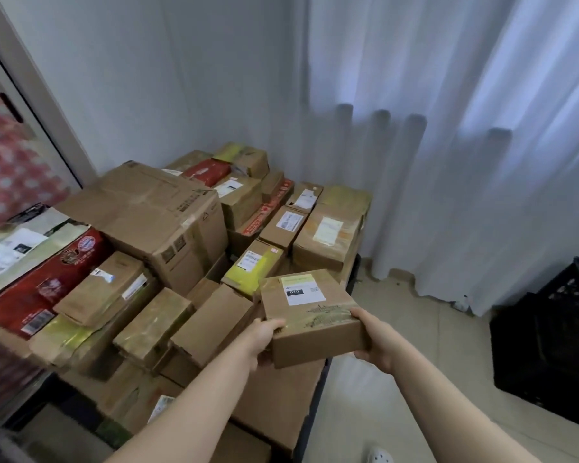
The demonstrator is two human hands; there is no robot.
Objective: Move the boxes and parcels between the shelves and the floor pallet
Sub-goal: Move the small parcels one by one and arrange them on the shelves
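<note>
Small brown cardboard box point(310, 315) with a white shipping label and green-printed tape, held level in the air over the near right edge of a stack of brown cardboard parcels point(214, 325). Left hand point(263, 340) grips the box's near left corner and right hand point(375, 342) its right end, the fingers of both curled around the box with thumbs on top. Large creased brown carton point(154, 212) and red printed carton point(47, 289) lie further left. Black plastic crate point(555, 345) stands on the pale tiled floor point(398, 379) before a white curtain point(448, 128).
</note>
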